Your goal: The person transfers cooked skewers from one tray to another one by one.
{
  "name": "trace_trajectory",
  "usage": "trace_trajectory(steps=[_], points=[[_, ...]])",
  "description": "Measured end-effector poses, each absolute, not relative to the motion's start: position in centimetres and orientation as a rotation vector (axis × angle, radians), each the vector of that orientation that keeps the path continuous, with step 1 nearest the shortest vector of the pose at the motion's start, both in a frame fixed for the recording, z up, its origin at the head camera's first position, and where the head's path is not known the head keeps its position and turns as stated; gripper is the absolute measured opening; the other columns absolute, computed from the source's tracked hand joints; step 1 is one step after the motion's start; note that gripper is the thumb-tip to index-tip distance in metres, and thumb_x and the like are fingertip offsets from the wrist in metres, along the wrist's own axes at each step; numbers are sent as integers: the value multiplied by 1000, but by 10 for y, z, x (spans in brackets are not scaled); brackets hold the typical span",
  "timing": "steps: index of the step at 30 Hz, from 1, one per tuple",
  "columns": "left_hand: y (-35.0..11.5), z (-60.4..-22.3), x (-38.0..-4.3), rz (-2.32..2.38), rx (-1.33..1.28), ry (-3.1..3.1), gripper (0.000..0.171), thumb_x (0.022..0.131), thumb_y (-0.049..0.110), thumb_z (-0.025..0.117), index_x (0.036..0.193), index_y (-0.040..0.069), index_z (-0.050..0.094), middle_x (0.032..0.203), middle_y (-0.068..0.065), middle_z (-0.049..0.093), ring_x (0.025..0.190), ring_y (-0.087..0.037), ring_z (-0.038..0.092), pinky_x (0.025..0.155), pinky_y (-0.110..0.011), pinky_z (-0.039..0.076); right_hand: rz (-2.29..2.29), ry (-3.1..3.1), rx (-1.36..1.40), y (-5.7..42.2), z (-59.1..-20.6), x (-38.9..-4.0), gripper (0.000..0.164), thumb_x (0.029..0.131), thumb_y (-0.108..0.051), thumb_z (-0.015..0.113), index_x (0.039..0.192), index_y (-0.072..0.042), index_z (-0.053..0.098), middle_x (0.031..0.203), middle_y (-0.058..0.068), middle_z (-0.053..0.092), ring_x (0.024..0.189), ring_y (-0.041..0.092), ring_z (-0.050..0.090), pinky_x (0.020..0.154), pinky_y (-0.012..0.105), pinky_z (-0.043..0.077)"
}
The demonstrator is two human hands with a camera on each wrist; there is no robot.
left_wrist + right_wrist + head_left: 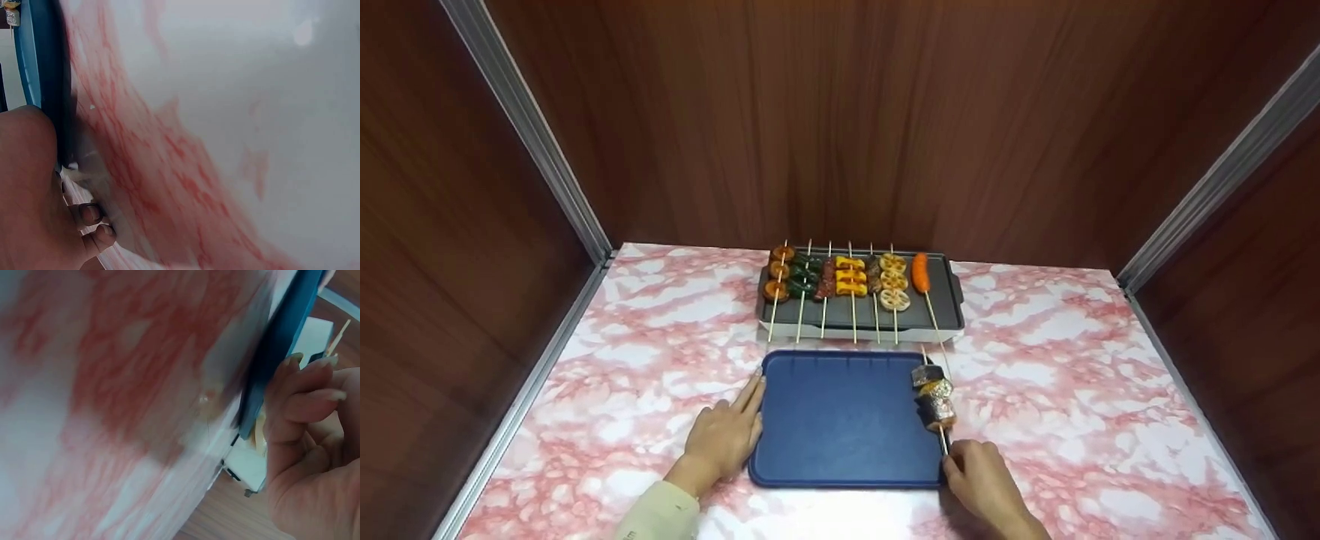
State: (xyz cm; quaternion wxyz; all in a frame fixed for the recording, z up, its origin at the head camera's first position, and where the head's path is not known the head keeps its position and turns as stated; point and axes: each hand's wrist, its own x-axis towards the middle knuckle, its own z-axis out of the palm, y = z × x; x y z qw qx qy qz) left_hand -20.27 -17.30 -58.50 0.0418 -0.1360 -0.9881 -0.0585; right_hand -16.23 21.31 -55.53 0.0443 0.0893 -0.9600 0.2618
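A blue tray [847, 420] lies on the table in front of the griddle. My left hand [724, 439] rests along the tray's left edge with fingers stretched forward; the left wrist view shows the hand [28, 191] against the tray's side [48, 73]. At the tray's right edge, my right hand [982, 476] pinches the lower stick of a skewer with silvery-skinned chunks [936, 409] and a yellow piece between. Those chunks overlap the tray's right rim. In the right wrist view, the right hand's fingers [309, 405] are curled beside the tray edge [275, 354].
Behind the tray stands a griddle [945, 296] bearing several skewers, among them lotus root slices [894, 281], yellow pieces [851, 277] and round brown slices [778, 274]. An orange sausage skewer [921, 274] points its stick past the front rim. Wood-patterned walls [847, 112] enclose the marbled table [1057, 405].
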Motion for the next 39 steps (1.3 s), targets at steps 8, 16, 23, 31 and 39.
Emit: trace_trajectory(steps=[8, 16, 23, 31, 39], points=[[-172, -587, -204, -196, -399, -3040, 56, 99, 37, 36, 150, 18, 24, 156, 7, 19, 90, -30, 56, 62, -43, 44, 733, -2858, 290, 208, -560, -161, 32, 72, -2, 64, 51, -22, 50, 47, -14, 48, 46, 3, 44, 45, 21, 37], [-172, -588, -205, -190, -409, -3042, 56, 99, 38, 35, 151, 19, 23, 156, 6, 19, 91, -31, 57, 64, -44, 45, 704, -2879, 244, 208, -560, -161, 30, 72, -5, 64, 51, -21, 49, 48, -10, 49, 47, 6, 46, 46, 25, 39], [-173, -585, -205, -183, -410, -3047, 56, 99, 38, 35, 150, 18, 23, 156, 6, 19, 92, -31, 57, 64, -44, 44, 712, -2937, 187, 212, -558, -164, 28, 74, -12, 65, 53, -24, 52, 51, -12, 50, 50, 9, 45, 50, 30, 39], [-173, -584, -205, -162, -414, -3047, 56, 99, 39, 34, 151, 19, 22, 156, 7, 17, 91, -29, 56, 62, -42, 43, 733, -2966, 167, 217, -554, -165, 28, 80, -16, 66, 56, -25, 54, 49, -16, 48, 51, 6, 47, 51, 29, 39], [-173, -585, -204, -170, -407, -3048, 56, 99, 38, 35, 151, 19, 23, 156, 7, 18, 92, -28, 56, 63, -42, 44, 792, -2975, 181, 224, -544, -166, 29, 85, -22, 65, 59, -26, 56, 48, -17, 48, 49, 3, 47, 51, 25, 39]])
